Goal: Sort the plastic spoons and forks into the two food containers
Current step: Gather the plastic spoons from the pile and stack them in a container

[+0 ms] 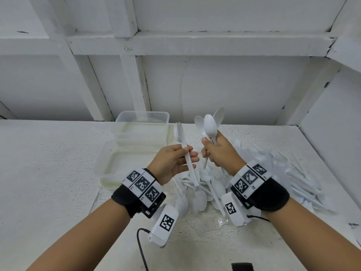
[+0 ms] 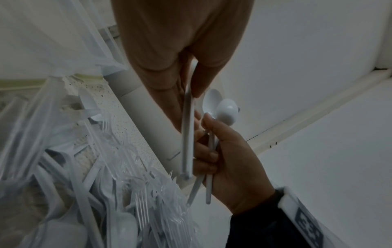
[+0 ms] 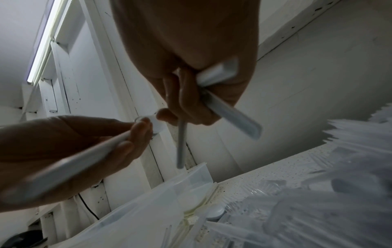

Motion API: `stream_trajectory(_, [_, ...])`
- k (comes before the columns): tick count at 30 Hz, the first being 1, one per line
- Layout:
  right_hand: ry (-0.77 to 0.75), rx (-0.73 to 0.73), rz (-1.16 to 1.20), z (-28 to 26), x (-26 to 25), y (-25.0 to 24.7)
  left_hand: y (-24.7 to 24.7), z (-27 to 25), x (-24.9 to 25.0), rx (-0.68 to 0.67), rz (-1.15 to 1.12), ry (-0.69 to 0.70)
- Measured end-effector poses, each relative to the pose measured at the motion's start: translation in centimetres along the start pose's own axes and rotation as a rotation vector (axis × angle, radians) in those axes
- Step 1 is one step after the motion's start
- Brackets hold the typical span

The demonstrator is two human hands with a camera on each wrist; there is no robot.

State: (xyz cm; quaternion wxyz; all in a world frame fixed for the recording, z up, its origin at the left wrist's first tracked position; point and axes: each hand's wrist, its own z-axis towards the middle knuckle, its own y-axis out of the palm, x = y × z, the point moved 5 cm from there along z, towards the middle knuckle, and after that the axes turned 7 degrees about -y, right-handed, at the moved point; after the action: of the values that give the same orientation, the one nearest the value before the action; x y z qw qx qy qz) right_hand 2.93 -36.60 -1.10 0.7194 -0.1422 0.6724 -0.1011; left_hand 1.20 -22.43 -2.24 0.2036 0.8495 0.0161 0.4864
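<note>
Left hand (image 1: 172, 160): fingers pinch stacked white spoons (image 1: 180, 133), bowls up.
Right hand (image 1: 218, 152): grips fanned white spoons (image 1: 210, 127).

Spoons (image 1: 210, 127) — glossy white plastic; containers (image 1: 125, 163) — clear smooth plastic; table (image 1: 48, 173) rough, matt.

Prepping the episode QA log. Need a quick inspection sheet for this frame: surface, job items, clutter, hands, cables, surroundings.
Surface: white speckled table.
Job's things: two clear food containers side by side, apparently holding no cutlery; loose pile of white spoons and clear forks to their right.
Clutter: black object at the near edge, unidentifiable.
Grippers: left hand pinches nested white spoons; right hand grips fanned spoons, bowls up.
Cables: black lead from the left wrist camera; another at the right.
Surroundings: white panelled wall.
</note>
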Motion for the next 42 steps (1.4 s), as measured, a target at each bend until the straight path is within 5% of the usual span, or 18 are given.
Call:
stream_trajectory(7, [0.08,-0.063,0.028,-0.9,0.1,0.6,-0.1,0.3,0.2,0.169,0.028,0.049])
stream_trajectory(14, [0.21,-0.313,0.452,-1.7,0.2,1.8,0.3,0.4,0.8,0.136,0.018,0.154])
stream_trajectory(21, [0.195,-0.381,0.284,-2.5,0.3,1.9,0.4,0.3,0.9,0.102,0.003,0.182])
stream_trajectory(30, [-0.01,-0.014,-0.046,-1.3,0.2,-0.4,-2.7,1.3,0.7,0.391,0.178,0.211])
stream_trajectory(36, [-0.077,-0.25,-0.25,-1.8,-2.1,0.5,-3.2,1.6,0.4,0.42,0.179,0.221])
stream_trajectory(42, [0.127,-0.429,0.0,-1.9,-0.6,1.9,-2.2,1.2,0.7,0.267,-0.009,0.184])
